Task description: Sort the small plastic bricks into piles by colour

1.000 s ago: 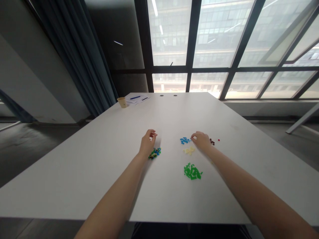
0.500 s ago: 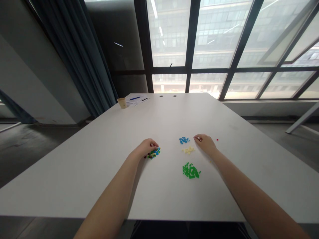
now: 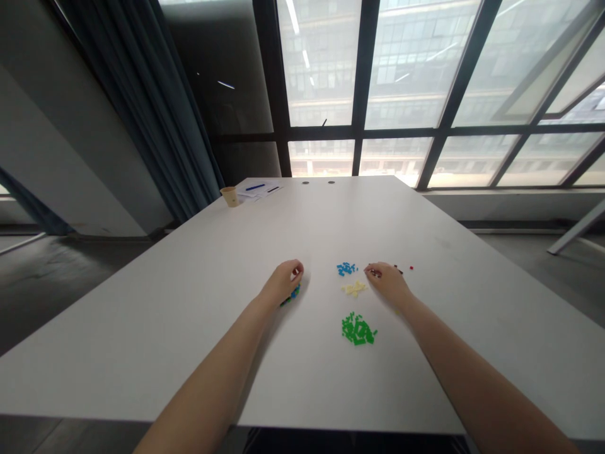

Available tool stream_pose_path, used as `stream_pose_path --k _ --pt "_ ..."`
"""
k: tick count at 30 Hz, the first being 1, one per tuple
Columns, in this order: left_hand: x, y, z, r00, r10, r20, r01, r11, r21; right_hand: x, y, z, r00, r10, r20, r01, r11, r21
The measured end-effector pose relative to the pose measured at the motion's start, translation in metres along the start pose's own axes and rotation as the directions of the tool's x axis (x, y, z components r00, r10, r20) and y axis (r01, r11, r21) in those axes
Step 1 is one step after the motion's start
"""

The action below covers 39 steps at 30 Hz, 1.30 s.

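Note:
My left hand (image 3: 287, 280) is closed in a pinch above a mixed pile of small coloured pieces (image 3: 293, 294), which it largely covers. What its fingertips hold, if anything, is too small to make out. My right hand (image 3: 385, 279) rests low over the table with its fingers curled around dark brown pieces (image 3: 398, 270), some showing behind the knuckles. Left of it lie small blue pieces (image 3: 346, 269) and pale yellow pieces (image 3: 355, 289). Nearer to me is a larger heap of green pieces (image 3: 359, 329). One red piece (image 3: 411, 268) sits alone right of my right hand.
The white table (image 3: 189, 328) stretches toward the window. At its far left stand a paper cup (image 3: 230, 197) and papers (image 3: 250, 193) with a blue pen (image 3: 255, 187). Two dark round discs (image 3: 305, 183) lie at the far edge. A blue curtain (image 3: 155, 113) hangs left.
My left hand has shifted right and now covers more of the mixed pile. My right hand has moved slightly toward me, and dark brown pieces now show behind it.

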<state>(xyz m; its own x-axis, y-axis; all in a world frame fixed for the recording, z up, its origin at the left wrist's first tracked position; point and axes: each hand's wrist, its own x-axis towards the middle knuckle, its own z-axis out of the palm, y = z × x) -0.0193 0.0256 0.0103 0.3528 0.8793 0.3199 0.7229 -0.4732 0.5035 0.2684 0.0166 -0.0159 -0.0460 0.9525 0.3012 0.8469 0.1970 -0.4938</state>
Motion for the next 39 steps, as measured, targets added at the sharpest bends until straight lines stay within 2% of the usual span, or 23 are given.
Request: stream_pose_path --k 3,7,12,15,18,21,26,34,39 --pt "-0.001 0.022 0.011 0.992 0.027 -0.122 -0.038 0.995 -0.088 0.0 -0.002 -0.002 0.999 -0.035 0.011 0.035 0.999 0.005" --pt "-0.005 0.052 0.032 0.983 0.085 -0.161 -0.117 0.973 -0.2 -0.003 -0.007 -0.004 0.996 -0.092 0.006 0.091 0.995 0.039" --pt "-0.01 0.073 0.051 0.955 0.03 -0.295 -0.123 0.946 -0.301 -0.005 -0.013 -0.005 0.99 -0.141 -0.006 0.142 0.988 0.058" --pt "-0.012 0.071 0.058 0.923 0.01 -0.385 -0.144 0.936 -0.321 -0.006 -0.018 -0.005 0.986 -0.169 0.002 0.168 0.983 0.079" --pt "-0.013 0.065 0.063 0.908 0.037 -0.418 -0.182 0.932 -0.314 -0.007 -0.022 -0.006 0.983 -0.184 0.009 0.183 0.978 0.097" --pt "-0.015 0.061 0.065 0.916 0.065 -0.396 -0.197 0.933 -0.302 -0.008 -0.027 -0.008 0.977 -0.215 0.009 0.213 0.97 0.116" --pt "-0.016 0.06 0.065 0.935 0.043 -0.351 -0.165 0.931 -0.327 -0.012 -0.037 -0.011 0.954 -0.3 0.008 0.296 0.946 0.131" --pt "-0.014 0.055 0.069 0.95 0.005 -0.311 -0.13 0.915 -0.382 -0.019 -0.051 -0.015 0.895 -0.439 -0.075 0.446 0.878 0.175" --pt "-0.014 0.053 0.072 0.955 0.004 -0.297 -0.124 0.913 -0.388 -0.021 -0.056 -0.013 0.884 -0.462 -0.077 0.468 0.871 0.147"
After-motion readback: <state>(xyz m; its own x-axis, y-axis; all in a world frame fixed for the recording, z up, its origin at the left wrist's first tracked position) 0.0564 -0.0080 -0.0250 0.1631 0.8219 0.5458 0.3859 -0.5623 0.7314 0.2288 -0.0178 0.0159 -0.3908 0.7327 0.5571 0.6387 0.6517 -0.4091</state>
